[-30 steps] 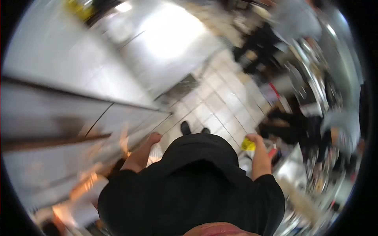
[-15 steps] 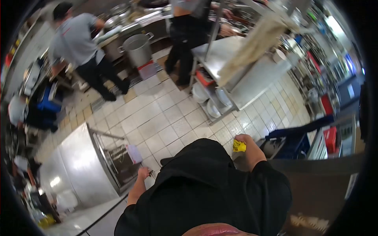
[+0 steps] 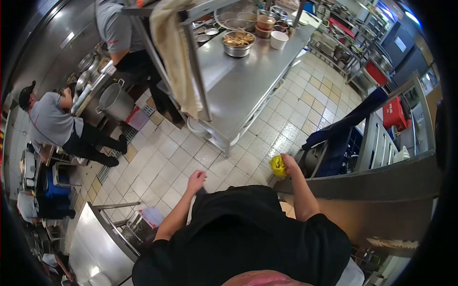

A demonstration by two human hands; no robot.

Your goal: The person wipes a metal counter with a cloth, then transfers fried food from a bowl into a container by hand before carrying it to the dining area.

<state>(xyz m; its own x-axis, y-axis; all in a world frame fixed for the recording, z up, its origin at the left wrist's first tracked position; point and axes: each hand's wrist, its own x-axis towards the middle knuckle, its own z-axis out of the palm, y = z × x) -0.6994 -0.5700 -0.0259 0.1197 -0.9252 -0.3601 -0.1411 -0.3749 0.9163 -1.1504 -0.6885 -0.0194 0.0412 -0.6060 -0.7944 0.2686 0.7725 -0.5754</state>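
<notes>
Bowl on steel table; pot on floor left of it.

The view has swung toward the steel table; left hand lifted.

Yellow crumpled cloth in my right hand. My left hand bare, over the floor. My top: plain black, short-sleeved. Floor tiles: cream and pale yellow squares in a grid with dark grout lines. Work table: bare grey steel, with a beige cloth draped from its upper rail. Metal bowl holding tan-brown food; small cup white. Big pot: dull silver. Co-worker at the left: grey shirt, black trousers, black cap. Crate at the right: red. Fabric over the rack: dark blue.
</notes>
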